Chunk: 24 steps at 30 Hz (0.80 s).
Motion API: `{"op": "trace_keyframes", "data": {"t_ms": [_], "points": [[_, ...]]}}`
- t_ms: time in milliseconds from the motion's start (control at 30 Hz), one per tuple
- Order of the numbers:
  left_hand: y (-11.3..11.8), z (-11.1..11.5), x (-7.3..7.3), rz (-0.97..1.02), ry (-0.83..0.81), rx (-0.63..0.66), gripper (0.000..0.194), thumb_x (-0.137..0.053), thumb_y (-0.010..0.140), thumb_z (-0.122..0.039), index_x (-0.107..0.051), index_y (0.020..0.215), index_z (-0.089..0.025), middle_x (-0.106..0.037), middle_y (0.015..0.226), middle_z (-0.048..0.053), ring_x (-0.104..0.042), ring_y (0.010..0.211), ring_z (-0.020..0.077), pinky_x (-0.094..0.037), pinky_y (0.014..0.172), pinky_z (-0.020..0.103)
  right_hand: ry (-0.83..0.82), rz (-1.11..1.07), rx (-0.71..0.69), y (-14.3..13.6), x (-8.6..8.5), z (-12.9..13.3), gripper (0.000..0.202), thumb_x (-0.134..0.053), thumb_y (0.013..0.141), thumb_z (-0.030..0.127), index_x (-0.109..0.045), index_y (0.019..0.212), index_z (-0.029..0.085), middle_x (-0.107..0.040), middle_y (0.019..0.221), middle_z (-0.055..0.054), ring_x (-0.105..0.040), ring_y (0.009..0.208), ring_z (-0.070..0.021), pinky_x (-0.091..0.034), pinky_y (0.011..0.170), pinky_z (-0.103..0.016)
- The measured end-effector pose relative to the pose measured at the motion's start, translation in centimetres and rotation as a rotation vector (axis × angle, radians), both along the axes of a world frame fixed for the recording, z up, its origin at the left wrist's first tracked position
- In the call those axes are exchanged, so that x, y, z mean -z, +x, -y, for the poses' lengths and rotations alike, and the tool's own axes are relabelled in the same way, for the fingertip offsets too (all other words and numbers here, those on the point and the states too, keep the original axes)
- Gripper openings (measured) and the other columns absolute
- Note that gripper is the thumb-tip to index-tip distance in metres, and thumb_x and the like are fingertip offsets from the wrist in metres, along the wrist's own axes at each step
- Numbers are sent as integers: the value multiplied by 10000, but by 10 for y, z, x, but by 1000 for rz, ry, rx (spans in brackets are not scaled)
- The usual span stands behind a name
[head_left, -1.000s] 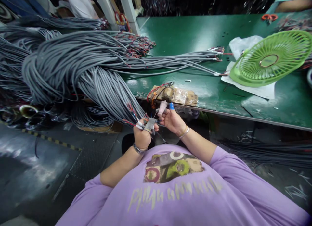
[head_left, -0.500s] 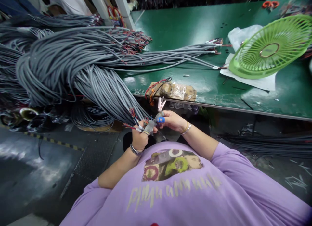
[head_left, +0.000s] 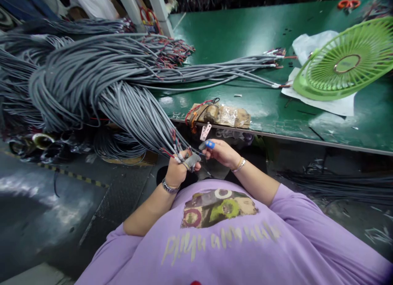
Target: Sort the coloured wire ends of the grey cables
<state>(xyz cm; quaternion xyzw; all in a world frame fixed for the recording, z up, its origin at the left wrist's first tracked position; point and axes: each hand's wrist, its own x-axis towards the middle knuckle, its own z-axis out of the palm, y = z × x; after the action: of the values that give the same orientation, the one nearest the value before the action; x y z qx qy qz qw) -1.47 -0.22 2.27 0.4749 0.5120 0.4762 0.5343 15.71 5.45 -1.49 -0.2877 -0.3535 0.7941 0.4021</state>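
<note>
My left hand [head_left: 179, 170] is closed around the end of a grey cable whose thin coloured wires [head_left: 173, 148] fan out above the fingers. Grey tape covers its thumb. A large bundle of grey cables [head_left: 138, 113] hangs over the table edge and reaches down to this hand. Just to the right, my right hand [head_left: 223, 154] is closed in a pinch, with blue tape on one finger and grey tape on another. Whatever lies between its fingertips is too small to make out. A pink clip [head_left: 205, 131] sits above the right fingertips at the table edge.
On the green table [head_left: 264, 27] lie more grey cables, a taped block [head_left: 229, 115] and orange-handled scissors [head_left: 348, 5]. A green fan [head_left: 346, 64] stands at the right, over white paper [head_left: 340, 105]. Coiled cables [head_left: 118, 148] are below the table at the left.
My right hand has moved right, away from my left hand, leaving a gap between them. The left hand still grips the cable end. The view has shifted slightly.
</note>
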Motion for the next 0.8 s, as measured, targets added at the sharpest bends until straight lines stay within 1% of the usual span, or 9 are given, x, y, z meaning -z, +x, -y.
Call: {"op": "trace_keyframes", "data": {"t_ms": [67,133,200,267,367,500,567,667,800], "points": [[3,-1,3,74,7,-89,239,-760,699,-379,-692,652,-156,-673,526,31,-603,416,123,-455,398,202,-73,-22,49,2,6,-6,453,-803,635,554,-681,790,147,-649,690,-10,-514,540,-80,-481,542,-228],[8,-3,2,119,3,-170,245,-761,685,-384,-685,651,-153,-667,518,25,-595,402,117,-436,378,193,-111,-16,93,1,7,-13,469,-744,687,601,-677,805,152,-642,702,-11,-507,537,-76,-478,528,-218],[14,-6,-1,144,1,-232,251,-759,674,-392,-685,667,-152,-660,510,15,-587,393,113,-439,376,194,-119,1,96,-4,3,-19,511,-664,740,655,-678,832,153,-635,715,-14,-498,532,-71,-464,509,-205],[20,-9,-3,160,12,-271,253,-758,665,-394,-685,686,-153,-658,509,7,-589,397,112,-449,387,196,-105,7,89,-9,-4,-24,547,-622,752,692,-672,837,154,-632,722,-15,-494,532,-71,-454,498,-201],[27,-13,-5,176,46,-291,245,-750,678,-386,-673,687,-154,-666,525,2,-596,411,104,-438,391,184,-101,-5,125,-17,-14,-27,545,-650,723,699,-649,794,159,-615,698,-5,-482,536,-73,-450,504,-207],[31,-17,-2,136,51,-288,234,-736,701,-376,-662,691,-155,-671,531,4,-596,406,102,-387,361,169,-159,-83,174,-21,-23,-25,506,-700,708,653,-637,753,153,-544,625,27,-420,518,-61,-402,493,-195],[32,-18,0,103,46,-296,240,-734,701,-382,-657,689,-155,-671,529,4,-602,406,109,-402,368,176,-189,-120,195,-22,-26,-24,479,-716,715,619,-643,756,147,-526,614,35,-396,519,-58,-378,492,-192],[34,-18,1,79,38,-301,239,-738,692,-377,-650,675,-156,-673,531,4,-603,406,113,-433,388,188,-211,-142,232,-23,-28,-23,442,-740,721,567,-656,763,136,-530,613,32,-385,534,-61,-357,505,-199],[35,-19,4,50,30,-275,226,-737,693,-364,-660,680,-152,-670,526,8,-601,409,113,-412,377,183,-213,-160,247,-26,-25,-24,422,-746,727,550,-655,741,138,-536,612,24,-399,554,-72,-351,521,-208]]}}
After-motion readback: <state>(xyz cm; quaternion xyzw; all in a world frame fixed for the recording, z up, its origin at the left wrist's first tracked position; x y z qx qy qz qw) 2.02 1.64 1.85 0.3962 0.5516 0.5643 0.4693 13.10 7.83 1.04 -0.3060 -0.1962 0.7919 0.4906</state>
